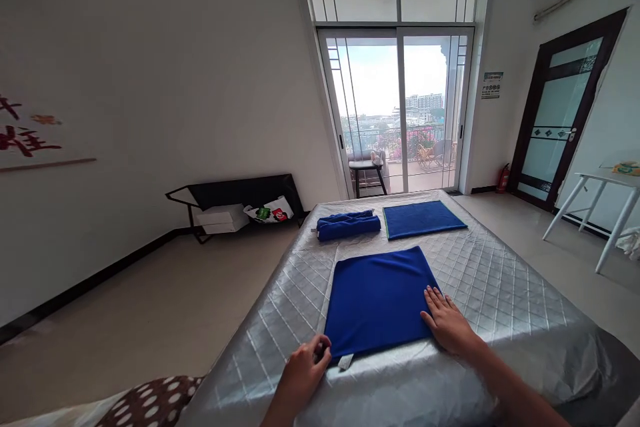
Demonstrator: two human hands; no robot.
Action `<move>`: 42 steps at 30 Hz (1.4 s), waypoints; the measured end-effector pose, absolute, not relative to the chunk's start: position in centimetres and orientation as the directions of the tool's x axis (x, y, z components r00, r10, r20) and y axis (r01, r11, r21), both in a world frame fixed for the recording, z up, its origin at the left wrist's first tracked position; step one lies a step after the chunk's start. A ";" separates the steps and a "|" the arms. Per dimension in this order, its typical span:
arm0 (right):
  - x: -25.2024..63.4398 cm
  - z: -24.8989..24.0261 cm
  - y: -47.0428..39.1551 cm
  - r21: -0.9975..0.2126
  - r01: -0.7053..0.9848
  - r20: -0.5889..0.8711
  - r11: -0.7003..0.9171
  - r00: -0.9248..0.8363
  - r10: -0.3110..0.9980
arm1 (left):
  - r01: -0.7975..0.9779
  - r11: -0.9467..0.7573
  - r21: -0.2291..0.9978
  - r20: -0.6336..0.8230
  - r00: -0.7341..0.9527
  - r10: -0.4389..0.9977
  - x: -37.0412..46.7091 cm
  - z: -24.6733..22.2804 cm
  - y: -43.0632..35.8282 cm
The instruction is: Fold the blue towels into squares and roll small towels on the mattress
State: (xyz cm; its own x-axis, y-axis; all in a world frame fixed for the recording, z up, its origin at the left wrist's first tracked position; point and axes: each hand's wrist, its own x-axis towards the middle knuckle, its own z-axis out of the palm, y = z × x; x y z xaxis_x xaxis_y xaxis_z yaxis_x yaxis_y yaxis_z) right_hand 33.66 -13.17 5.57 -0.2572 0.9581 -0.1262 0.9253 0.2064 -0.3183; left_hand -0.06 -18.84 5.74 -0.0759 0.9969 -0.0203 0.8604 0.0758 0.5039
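Front cloth: dark blue front cloth (380, 297), spread flat on the silver quilted surface (265, 340), between the two hands; a few soft creases, far edge slightly wavy.
White tag: the white tag (345, 362) pokes out at the near edge, close to the left corner.
Left hand: the left hand (306, 367) is at the near-left corner, fingers curled, thumb close to forefinger. Cannot tell whether this grip has the fabric pinched or merely rests on it.
Right hand: the right hand (444, 320) lies palm down over the right edge, fingers extended; grip released, nothing grasped.
Rolled bundle: blue rolled bundle (349, 227) beyond the front cloth, to the left; looks like two rolls lying side by side. Reads as finished work.
Back cloth: blue back cloth (424, 219), flat, right of the bundle, green trim along its left side. Neither hand on it.
Progress, judged: front cloth mostly laid out, small creases left; it is not rolled like the bundle. Back cloth likewise unrolled.
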 end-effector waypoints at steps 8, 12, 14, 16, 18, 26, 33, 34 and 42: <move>31.9 8.8 -6.7 -0.273 0.922 0.036 0.276 -0.277 0.960 | 0.874 0.068 0.481 -0.028 -0.062 0.998 -0.1 5.6 -18.6; 30.1 8.9 -1.4 -0.265 0.939 0.009 0.218 -0.223 0.975 | 0.883 0.081 0.462 -0.047 -0.066 0.997 -0.7 4.9 -18.8; 29.7 7.9 0.2 -0.273 0.943 -0.024 0.188 -0.203 0.979 | 0.894 0.087 0.439 -0.066 -0.065 0.996 -1.5 4.7 -19.0; 29.7 6.6 1.2 -0.278 0.944 -0.034 0.178 -0.195 0.980 | 0.910 0.083 0.405 -0.052 -0.067 0.996 -2.0 4.7 -19.0; 29.7 5.5 1.6 -0.278 0.944 -0.027 0.180 -0.195 0.980 | 0.923 0.040 0.382 0.015 -0.050 0.999 -1.8 5.3 -18.1; 29.9 4.6 1.7 -0.263 0.946 -0.002 0.189 -0.197 0.980 | 0.855 -0.422 0.300 0.271 0.348 0.897 11.2 7.1 -5.5; 30.0 4.0 1.9 -0.213 0.952 0.037 0.220 -0.217 0.975 | 0.912 -0.385 0.139 0.221 0.350 0.910 16.3 2.6 1.5; 29.9 3.9 2.0 -0.216 0.953 0.036 0.213 -0.210 0.977 | 0.917 -0.380 0.125 0.216 0.349 0.912 15.5 2.1 1.8; 29.8 3.9 2.0 -0.234 0.953 0.019 0.192 -0.193 0.981 | 0.983 -0.150 0.109 0.140 0.134 0.981 1.4 0.8 2.1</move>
State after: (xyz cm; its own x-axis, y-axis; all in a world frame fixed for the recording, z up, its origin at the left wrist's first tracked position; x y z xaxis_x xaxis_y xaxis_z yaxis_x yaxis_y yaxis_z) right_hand 29.83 1.98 3.89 -0.1934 0.9809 0.0186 0.9530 0.1923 -0.2341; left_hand 1.43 2.06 0.80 0.1338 0.9811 0.1398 0.9827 -0.1496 0.1092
